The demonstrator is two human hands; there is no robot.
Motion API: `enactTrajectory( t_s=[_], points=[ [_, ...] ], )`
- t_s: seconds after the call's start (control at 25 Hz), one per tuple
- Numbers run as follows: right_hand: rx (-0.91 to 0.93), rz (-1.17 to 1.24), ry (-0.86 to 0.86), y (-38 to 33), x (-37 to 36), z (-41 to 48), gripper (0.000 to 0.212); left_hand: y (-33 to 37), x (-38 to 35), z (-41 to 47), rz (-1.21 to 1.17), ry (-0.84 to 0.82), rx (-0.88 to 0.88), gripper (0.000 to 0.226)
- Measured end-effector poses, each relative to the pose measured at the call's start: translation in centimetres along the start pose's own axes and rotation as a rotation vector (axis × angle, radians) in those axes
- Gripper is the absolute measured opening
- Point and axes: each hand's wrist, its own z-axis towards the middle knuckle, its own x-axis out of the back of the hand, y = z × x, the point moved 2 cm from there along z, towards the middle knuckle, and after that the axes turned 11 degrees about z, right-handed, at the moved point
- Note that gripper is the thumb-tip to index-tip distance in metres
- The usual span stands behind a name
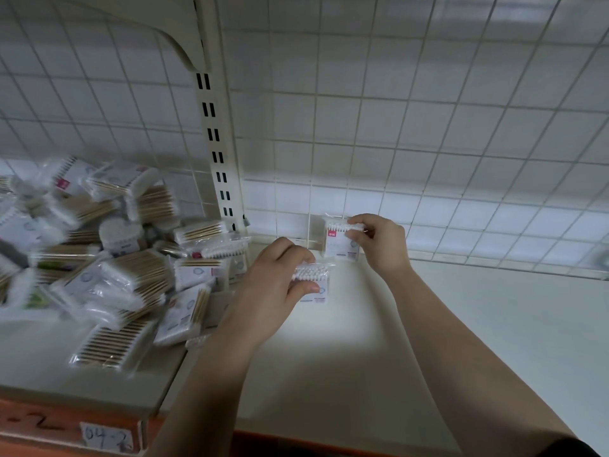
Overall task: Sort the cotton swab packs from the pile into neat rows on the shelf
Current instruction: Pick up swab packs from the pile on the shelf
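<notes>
We have only just begun. Our right hand (382,242) pinches one swab pack (341,242) and holds it upright at the back of the shelf (445,341), to the right of the slotted post (217,153) (it looks close to the wire wall (461,143), maybe touching it). Our left hand (276,288) grips a second pack (314,282), also right of the post but nearer to us. The big pile (108,258) sits left of the post, all jumbled. We see no row yet, so nearly every pack is still left to sort.

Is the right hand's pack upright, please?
Upright: the cotton swab pack has its tips on top, label facing out, in the right hand.
</notes>
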Motion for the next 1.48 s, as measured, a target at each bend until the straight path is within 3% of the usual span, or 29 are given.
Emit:
enactTrajectory(
  t_s=[0.64, 0.96, 1.16, 1.48],
  points=[
    [-0.030, 0.004, 0.056, 0.1, 0.5, -1.7, 0.030, -0.4, 0.1, -0.5, -0.042, -0.021, -0.011, 0.028],
    [-0.140, -0.245, -0.059, 3.2, 4.6, -5.6, 0.033, 0.7, -1.8, 2.5, -0.083, -0.069, -0.052, 0.029],
    [-0.060, -0.391, -0.070, 4.3, 5.7, -7.1, 0.031, 0.7, -2.5, 5.4, -0.133, -0.014, -0.044, 0.031],
    [0.031, -0.433, -0.021, 4.3, 5.3, -7.8, 0.017, 0.2, -4.6, 6.3, -0.104, 0.005, 0.005, 0.030]
  ],
)
